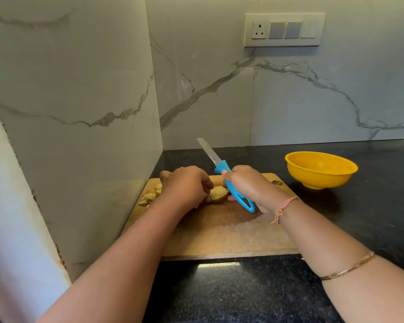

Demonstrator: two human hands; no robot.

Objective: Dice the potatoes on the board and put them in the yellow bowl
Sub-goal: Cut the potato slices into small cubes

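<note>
1. While the left hand (187, 185) curls its fingers over a potato piece (218, 193) near the middle of the cutting board (219, 234), the right hand (250, 185) is wrapped round the blue handle of a knife (221, 166).
2. Knife blade tilts up and away toward the far left, clear of the potato piece, which shows pale cut flesh on top.
3. Right fingertips sit just beside the potato piece; cannot tell if they touch it.
4. Diced potato (151, 197) is heaped at the board's far left corner, partly hidden by the left hand.
5. Yellow bowl (320, 178) stands upright on the black countertop (243, 294), past the board's far right corner, apart from the board.
6. Dark scrap (277, 182) lies at the board's far right corner.
7. Thread band (285, 207) on right wrist, thin bangle (350, 266) further up the forearm.
8. Switch panel (284, 30) on the marble wall behind.
</note>
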